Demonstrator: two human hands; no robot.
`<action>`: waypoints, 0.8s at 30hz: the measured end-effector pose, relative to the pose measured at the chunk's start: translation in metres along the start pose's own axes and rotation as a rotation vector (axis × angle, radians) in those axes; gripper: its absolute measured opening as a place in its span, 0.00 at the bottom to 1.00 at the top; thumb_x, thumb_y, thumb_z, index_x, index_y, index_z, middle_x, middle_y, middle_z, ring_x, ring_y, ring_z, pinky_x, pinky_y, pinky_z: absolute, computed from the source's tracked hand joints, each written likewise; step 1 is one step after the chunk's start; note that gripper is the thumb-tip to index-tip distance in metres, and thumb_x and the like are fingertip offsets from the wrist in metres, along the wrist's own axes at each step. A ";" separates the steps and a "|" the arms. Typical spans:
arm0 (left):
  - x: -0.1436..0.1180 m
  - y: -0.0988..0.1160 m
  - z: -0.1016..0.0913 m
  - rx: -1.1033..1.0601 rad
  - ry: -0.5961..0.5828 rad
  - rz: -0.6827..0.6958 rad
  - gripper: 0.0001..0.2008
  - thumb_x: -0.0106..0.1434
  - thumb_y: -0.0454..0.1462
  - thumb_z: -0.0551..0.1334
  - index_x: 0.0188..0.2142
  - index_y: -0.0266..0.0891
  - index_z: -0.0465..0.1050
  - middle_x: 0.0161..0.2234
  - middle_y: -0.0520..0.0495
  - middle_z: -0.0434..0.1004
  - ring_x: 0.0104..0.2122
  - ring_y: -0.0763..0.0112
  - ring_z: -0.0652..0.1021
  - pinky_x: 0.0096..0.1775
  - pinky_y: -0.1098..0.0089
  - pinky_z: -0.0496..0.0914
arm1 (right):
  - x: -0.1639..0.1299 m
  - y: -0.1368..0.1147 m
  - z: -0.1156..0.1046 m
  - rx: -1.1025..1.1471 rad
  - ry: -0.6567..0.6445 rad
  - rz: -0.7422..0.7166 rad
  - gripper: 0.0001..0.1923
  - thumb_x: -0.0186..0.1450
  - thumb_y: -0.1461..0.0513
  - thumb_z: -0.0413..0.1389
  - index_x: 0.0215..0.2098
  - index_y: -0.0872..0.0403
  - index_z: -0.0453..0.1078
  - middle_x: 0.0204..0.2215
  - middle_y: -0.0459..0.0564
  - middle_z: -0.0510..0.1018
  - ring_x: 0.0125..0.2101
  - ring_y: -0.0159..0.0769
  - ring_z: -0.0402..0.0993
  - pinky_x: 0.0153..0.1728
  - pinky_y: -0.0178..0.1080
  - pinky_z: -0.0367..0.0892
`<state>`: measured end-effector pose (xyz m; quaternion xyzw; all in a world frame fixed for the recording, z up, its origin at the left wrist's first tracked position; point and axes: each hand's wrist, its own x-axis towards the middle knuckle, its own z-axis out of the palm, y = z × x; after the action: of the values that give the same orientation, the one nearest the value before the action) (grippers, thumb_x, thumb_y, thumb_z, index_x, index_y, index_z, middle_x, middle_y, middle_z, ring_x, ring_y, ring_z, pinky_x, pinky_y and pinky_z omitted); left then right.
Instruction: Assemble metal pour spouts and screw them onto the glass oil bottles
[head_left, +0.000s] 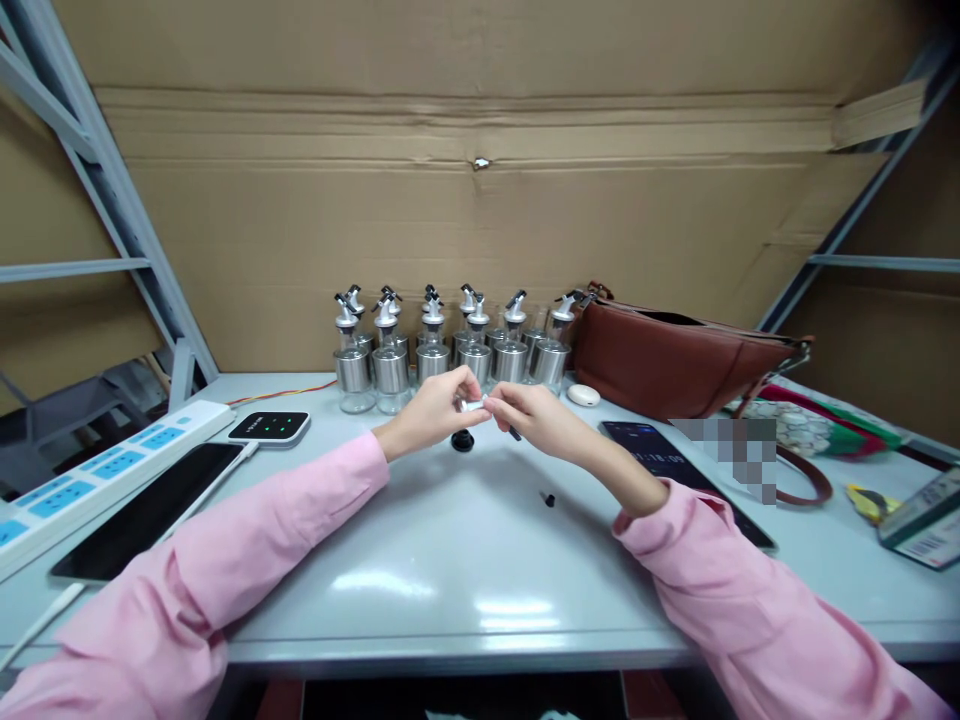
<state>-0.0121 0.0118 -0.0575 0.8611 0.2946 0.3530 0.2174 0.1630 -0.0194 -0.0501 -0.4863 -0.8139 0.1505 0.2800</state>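
At counter [465,560] centre, both hands met above the pale grey glossy surface. Left hand [435,408] and right hand [534,415] were each pinched shut on a small white cylindrical plastic part [474,404], fingertips closed on its two ends; the part hung just above the counter. Right hand also had a thin dark stick [514,434] poking out beneath it. Small black round cap [462,441] sat at 6 o'clock of the part, on the counter. Tiny black piece [549,498] lay at 5 o'clock, apart. Cluster of glass-and-steel dispenser bottles [450,350] stood at 12 o'clock. Brown leather bag [667,365] at 2 o'clock.
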 end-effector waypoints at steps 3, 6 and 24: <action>-0.002 -0.001 0.000 0.217 -0.017 0.142 0.18 0.55 0.43 0.64 0.40 0.37 0.62 0.37 0.47 0.72 0.34 0.70 0.74 0.34 0.71 0.64 | 0.000 0.004 -0.003 0.032 0.022 -0.016 0.15 0.66 0.56 0.42 0.26 0.55 0.60 0.21 0.44 0.68 0.23 0.28 0.62 0.27 0.32 0.55; -0.005 -0.003 -0.001 0.590 -0.044 0.329 0.19 0.61 0.49 0.56 0.38 0.34 0.64 0.34 0.45 0.73 0.33 0.67 0.74 0.36 0.67 0.61 | 0.000 0.006 -0.008 0.093 0.024 -0.052 0.17 0.67 0.54 0.41 0.26 0.55 0.58 0.21 0.44 0.68 0.24 0.29 0.62 0.29 0.33 0.57; -0.026 -0.029 0.024 0.732 -0.030 0.757 0.26 0.61 0.55 0.49 0.19 0.38 0.58 0.13 0.55 0.61 0.15 0.78 0.60 0.23 0.69 0.51 | -0.013 0.021 -0.036 0.104 -0.763 0.086 0.17 0.49 0.57 0.63 0.34 0.57 0.70 0.28 0.46 0.74 0.29 0.30 0.68 0.30 0.31 0.62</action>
<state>-0.0193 0.0118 -0.1026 0.9318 0.0638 0.2683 -0.2359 0.2042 -0.0215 -0.0367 -0.4144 -0.8297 0.3732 -0.0255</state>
